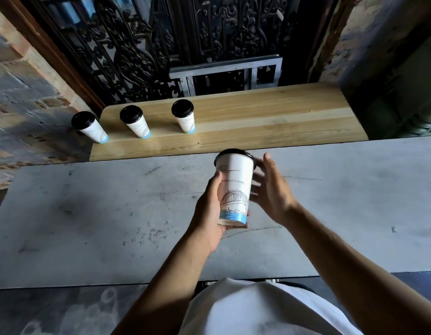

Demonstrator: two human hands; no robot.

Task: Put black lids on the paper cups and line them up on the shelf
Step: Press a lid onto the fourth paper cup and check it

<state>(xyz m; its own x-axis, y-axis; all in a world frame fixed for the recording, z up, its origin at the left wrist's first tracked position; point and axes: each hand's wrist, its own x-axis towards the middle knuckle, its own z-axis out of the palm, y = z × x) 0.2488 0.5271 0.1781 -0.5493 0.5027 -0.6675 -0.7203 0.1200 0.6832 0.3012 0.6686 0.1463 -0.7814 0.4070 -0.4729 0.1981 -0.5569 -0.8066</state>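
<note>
My left hand [210, 211] grips a white paper cup [236, 187] with a bridge drawing and a blue base, held above the grey table. A black lid [233, 153] sits on its top. My right hand [270, 187] is beside the cup on the right, fingers spread, slightly blurred, not gripping it. Three lidded cups stand in a row on the wooden shelf [270, 117]: one at the far left edge [91, 128], one in the middle [135, 123], one to the right [184, 117].
The grey table [88, 213] carries scribbles and scuffs. Behind the shelf are a dark carved screen [161, 44] and a metal frame [224, 73]. Brick wall lies to the left. The shelf's right half is bare wood.
</note>
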